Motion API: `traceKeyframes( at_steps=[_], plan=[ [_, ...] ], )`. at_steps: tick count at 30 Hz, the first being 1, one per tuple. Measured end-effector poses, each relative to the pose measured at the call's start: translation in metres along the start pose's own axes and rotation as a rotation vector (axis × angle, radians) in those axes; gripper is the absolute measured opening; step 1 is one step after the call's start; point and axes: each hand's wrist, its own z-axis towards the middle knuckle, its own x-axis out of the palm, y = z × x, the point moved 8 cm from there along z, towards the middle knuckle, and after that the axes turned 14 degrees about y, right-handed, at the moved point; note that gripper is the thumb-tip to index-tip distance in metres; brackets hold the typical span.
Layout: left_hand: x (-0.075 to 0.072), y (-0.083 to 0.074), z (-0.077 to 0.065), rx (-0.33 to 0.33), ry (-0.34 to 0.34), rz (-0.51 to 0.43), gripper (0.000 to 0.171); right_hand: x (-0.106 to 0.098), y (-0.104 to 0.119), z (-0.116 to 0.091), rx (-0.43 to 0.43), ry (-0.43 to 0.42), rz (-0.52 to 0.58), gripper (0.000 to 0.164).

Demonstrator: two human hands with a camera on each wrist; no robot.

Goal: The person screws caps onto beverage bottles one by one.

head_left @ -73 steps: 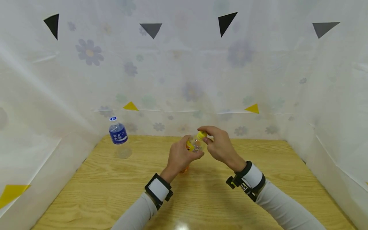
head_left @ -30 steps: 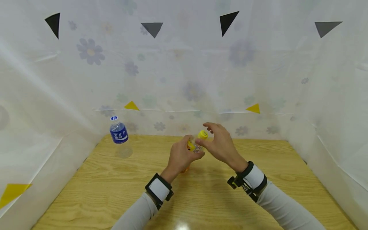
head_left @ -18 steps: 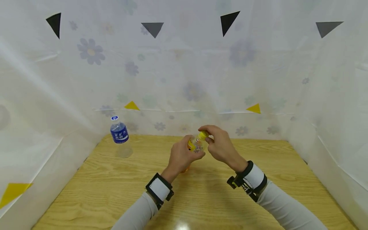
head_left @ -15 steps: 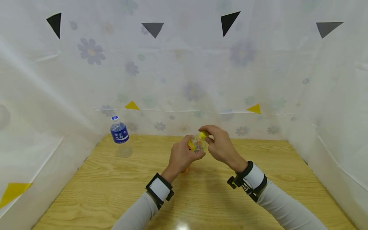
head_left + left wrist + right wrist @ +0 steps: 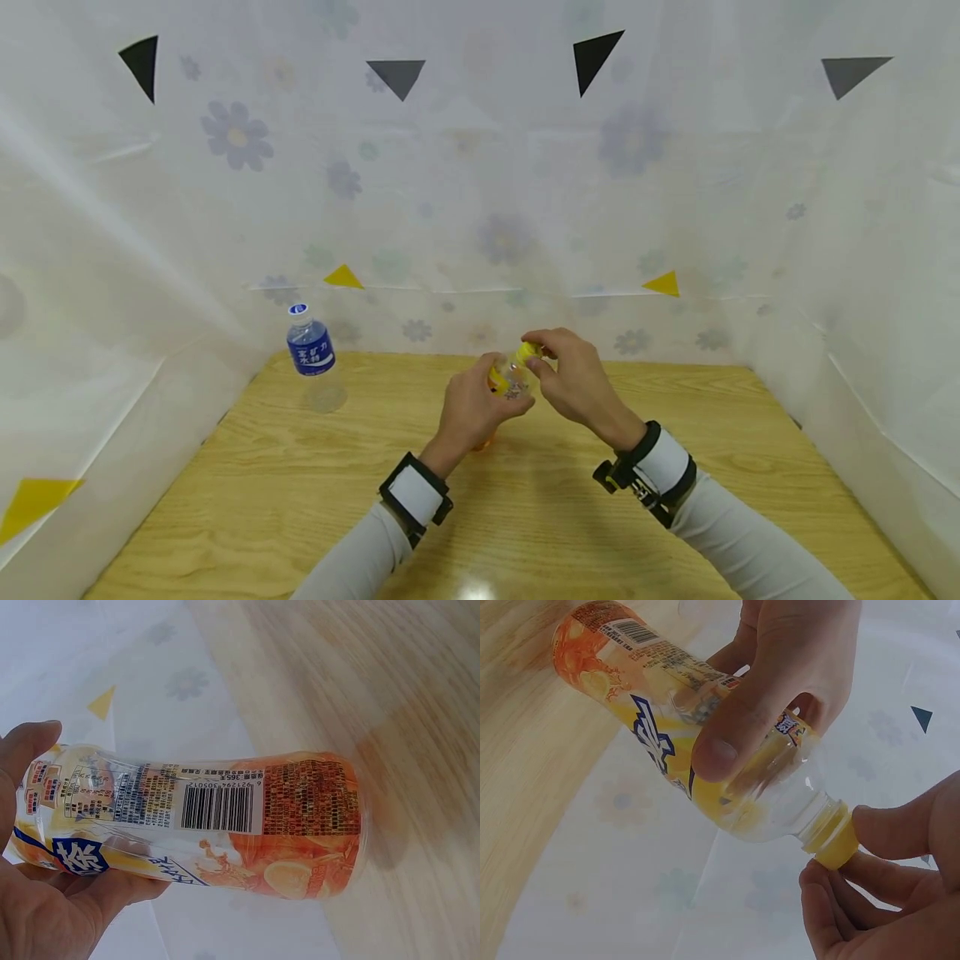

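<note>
My left hand (image 5: pixel 474 402) grips a clear plastic drink bottle (image 5: pixel 780 799) round its upper body, thumb on one side and fingers on the other. An orange and yellow label with a barcode (image 5: pixel 217 808) wraps the bottle. On its neck sits a yellow cap (image 5: pixel 834 838), pinched between the thumb and fingers of my right hand (image 5: pixel 576 379). In the head view the bottle leans with its cap up toward the right hand, and the left hand hides most of its lower part. No liquid shows in the bottle's clear shoulder.
Upright at the table's back left stands another clear bottle (image 5: pixel 311 357) with a blue label and white cap. The wooden table (image 5: pixel 300 500) reaches back to a flower-printed white sheet (image 5: pixel 480 183), which also hangs at both sides.
About a second ago my right fingers were off the yellow cap and spread; they came back onto it and have since shifted slightly round it. The left hand keeps its hold on the bottle.
</note>
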Motion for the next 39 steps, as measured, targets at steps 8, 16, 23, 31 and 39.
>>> traceKeyframes(
  at_steps=[8, 16, 23, 31, 39],
  plan=[
    [0.001, 0.000, 0.000, -0.003, 0.003, 0.001, 0.062, -0.002, -0.007, -0.002, 0.035, -0.072, -0.057, 0.028],
    [0.002, -0.001, 0.000, 0.007, 0.002, 0.000, 0.059, -0.002, -0.012, -0.002, 0.016, -0.124, -0.096, 0.032],
    [0.002, 0.000, 0.000, 0.005, -0.002, 0.000, 0.058, -0.001, -0.012, -0.003, 0.035, -0.110, -0.091, 0.033],
    [0.001, 0.000, -0.002, -0.010, -0.004, -0.017, 0.062, 0.002, -0.011, -0.002, 0.133, 0.017, -0.028, 0.068],
    [0.001, 0.003, 0.000, 0.006, -0.002, -0.010, 0.063, 0.004, 0.003, -0.002, 0.010, 0.087, -0.006, 0.048]
  ],
)
